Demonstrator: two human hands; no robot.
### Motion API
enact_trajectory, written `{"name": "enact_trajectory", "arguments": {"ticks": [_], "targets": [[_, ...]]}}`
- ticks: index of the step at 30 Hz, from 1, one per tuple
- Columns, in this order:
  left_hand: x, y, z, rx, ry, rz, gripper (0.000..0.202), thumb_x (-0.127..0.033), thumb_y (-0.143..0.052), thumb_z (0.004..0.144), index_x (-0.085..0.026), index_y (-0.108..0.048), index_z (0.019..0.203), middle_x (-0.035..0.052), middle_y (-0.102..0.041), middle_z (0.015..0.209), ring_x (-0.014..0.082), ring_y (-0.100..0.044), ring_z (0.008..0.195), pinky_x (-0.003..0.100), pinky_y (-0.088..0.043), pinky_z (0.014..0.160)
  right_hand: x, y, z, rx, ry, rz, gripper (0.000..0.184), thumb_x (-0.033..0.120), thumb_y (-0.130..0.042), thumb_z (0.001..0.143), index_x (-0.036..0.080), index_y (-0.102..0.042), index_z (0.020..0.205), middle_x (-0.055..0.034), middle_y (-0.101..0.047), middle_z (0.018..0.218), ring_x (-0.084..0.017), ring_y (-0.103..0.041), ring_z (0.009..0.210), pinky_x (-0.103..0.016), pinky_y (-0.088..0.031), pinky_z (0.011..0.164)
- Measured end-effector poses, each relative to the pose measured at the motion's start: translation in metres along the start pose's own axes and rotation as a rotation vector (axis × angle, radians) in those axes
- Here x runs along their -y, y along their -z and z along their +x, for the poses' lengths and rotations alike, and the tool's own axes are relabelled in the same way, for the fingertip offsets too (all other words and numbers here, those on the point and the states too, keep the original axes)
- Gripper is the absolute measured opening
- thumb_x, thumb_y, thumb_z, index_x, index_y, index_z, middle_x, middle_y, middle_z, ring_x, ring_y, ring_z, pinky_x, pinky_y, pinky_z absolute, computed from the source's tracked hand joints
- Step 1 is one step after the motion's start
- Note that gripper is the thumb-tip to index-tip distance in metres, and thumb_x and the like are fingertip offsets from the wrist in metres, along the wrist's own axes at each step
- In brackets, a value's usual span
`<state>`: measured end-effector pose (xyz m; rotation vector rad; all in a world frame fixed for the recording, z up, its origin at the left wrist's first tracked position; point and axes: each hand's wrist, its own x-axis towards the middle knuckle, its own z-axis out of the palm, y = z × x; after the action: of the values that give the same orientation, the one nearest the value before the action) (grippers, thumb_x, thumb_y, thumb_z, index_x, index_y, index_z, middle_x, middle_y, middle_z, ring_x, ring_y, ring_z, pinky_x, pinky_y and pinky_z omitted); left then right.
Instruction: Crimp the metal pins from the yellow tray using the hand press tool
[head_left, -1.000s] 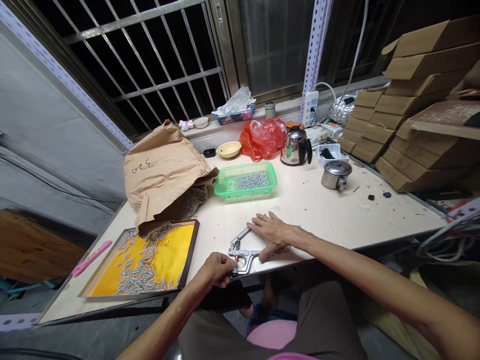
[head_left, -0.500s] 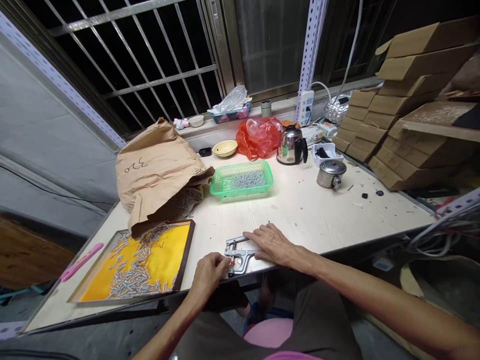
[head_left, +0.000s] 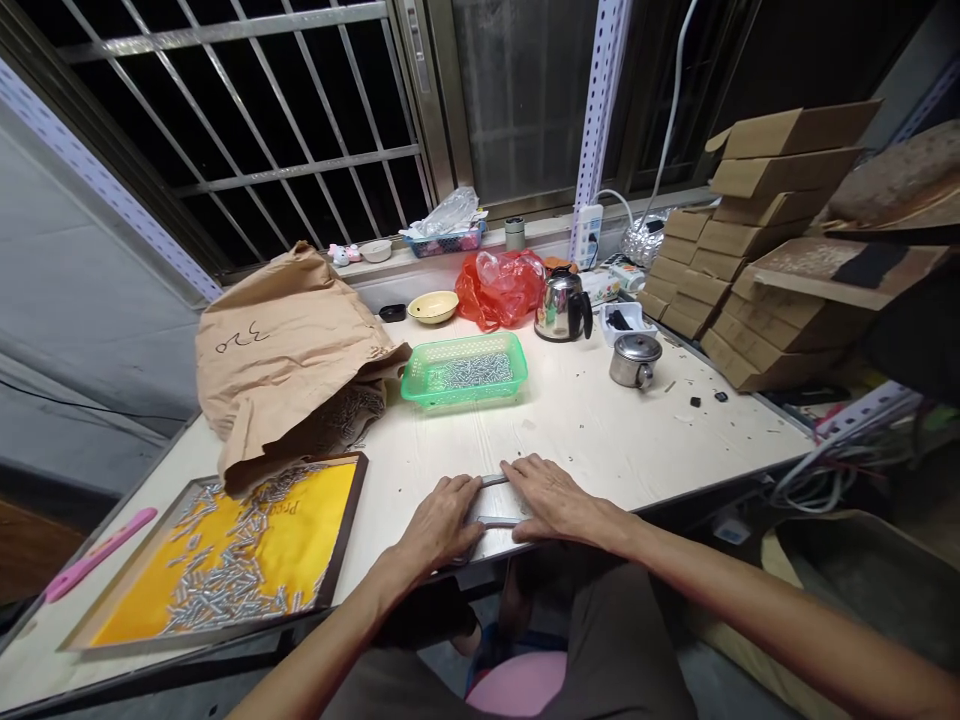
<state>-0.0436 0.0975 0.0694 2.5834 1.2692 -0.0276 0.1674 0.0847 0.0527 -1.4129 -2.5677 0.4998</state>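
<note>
A pair of silver hand pliers (head_left: 498,521) lies flat at the table's front edge, its two handles spread apart. My left hand (head_left: 441,522) covers the head of the pliers, fingers curled over it, so the jaws are hidden. Around the handle ends is my right hand (head_left: 553,502), with the fingers on the far handle and the thumb on the near one. To the left, small metal pins (head_left: 225,588) lie scattered in a dark-rimmed tray (head_left: 349,530) with a yellow lining. More small metal pieces (head_left: 484,370) fill part of a green plastic basket (head_left: 465,396) beyond my hands.
A large brown paper bag (head_left: 289,350) leans over the tray's back edge. Behind the basket are a yellow bowl (head_left: 433,308), a red plastic bag (head_left: 499,290) and a kettle (head_left: 559,308). A lidded metal cup (head_left: 634,362) and stacked cardboard boxes (head_left: 750,300) stand right.
My left hand has gone from pinching at the red part in the pliers' jaws to covering their head. My right hand stays at the handles. The view has shifted slightly.
</note>
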Motion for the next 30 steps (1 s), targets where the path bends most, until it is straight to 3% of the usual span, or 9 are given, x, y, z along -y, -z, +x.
{"name": "enact_trajectory", "arguments": {"ticks": [7,13,18,25,28,30], "targets": [[-0.017,0.006,0.021,0.091,-0.085,0.088,0.057,-0.033,-0.063,0.075,-0.017,-0.042,0.126,0.0098,-0.055,0.116,0.0255,-0.048,0.106,0.037,-0.043,0.091,0.0,0.01,-0.003,0.021,-0.037,-0.019,0.064,0.041,-0.075,0.063,0.013,-0.052,0.116,-0.0127,-0.051,0.109,-0.027,-0.044,0.102,-0.038,-0.04,0.084],[-0.016,0.006,0.026,0.122,-0.153,0.115,0.028,-0.032,-0.057,0.082,-0.02,-0.053,0.107,0.0055,-0.057,0.099,0.022,-0.05,0.095,0.034,-0.045,0.082,-0.002,-0.001,-0.004,-0.032,-0.011,-0.04,0.027,0.035,-0.067,0.076,0.017,-0.058,0.093,-0.0069,-0.055,0.095,-0.022,-0.049,0.094,-0.035,-0.037,0.081],[-0.018,0.003,0.02,0.108,-0.123,0.076,0.013,-0.027,-0.054,0.084,-0.021,-0.058,0.094,0.0035,-0.059,0.092,0.02,-0.051,0.091,0.031,-0.043,0.076,0.004,-0.021,-0.009,-0.137,0.005,-0.011,0.006,0.023,-0.058,0.085,0.018,-0.056,0.083,-0.0033,-0.058,0.086,-0.018,-0.052,0.083,-0.031,-0.035,0.078],[-0.021,-0.011,0.011,0.038,-0.132,0.118,0.012,-0.032,-0.058,0.082,-0.02,-0.057,0.086,0.0029,-0.061,0.091,0.0196,-0.051,0.089,0.028,-0.043,0.069,0.01,-0.04,-0.015,-0.274,0.062,-0.067,0.014,0.021,-0.048,0.089,0.019,-0.057,0.077,-0.0038,-0.057,0.077,-0.02,-0.053,0.074,-0.034,-0.038,0.069],[-0.019,-0.014,0.008,0.007,-0.126,0.139,0.024,-0.04,-0.058,0.082,-0.019,-0.056,0.094,0.0047,-0.06,0.093,0.0213,-0.051,0.09,0.029,-0.044,0.066,-0.004,-0.046,-0.015,-0.343,0.124,-0.124,0.018,0.031,-0.048,0.089,0.02,-0.06,0.093,-0.0074,-0.06,0.085,-0.023,-0.055,0.079,-0.036,-0.04,0.07],[-0.018,-0.018,0.006,-0.031,-0.108,0.153,0.034,-0.046,-0.057,0.081,-0.018,-0.055,0.101,0.0071,-0.059,0.095,0.0226,-0.051,0.091,0.03,-0.044,0.066,-0.018,-0.051,-0.01,-0.367,0.182,-0.134,0.03,0.04,-0.052,0.085,0.021,-0.06,0.107,-0.0089,-0.062,0.093,-0.024,-0.057,0.084,-0.036,-0.043,0.071]]}}
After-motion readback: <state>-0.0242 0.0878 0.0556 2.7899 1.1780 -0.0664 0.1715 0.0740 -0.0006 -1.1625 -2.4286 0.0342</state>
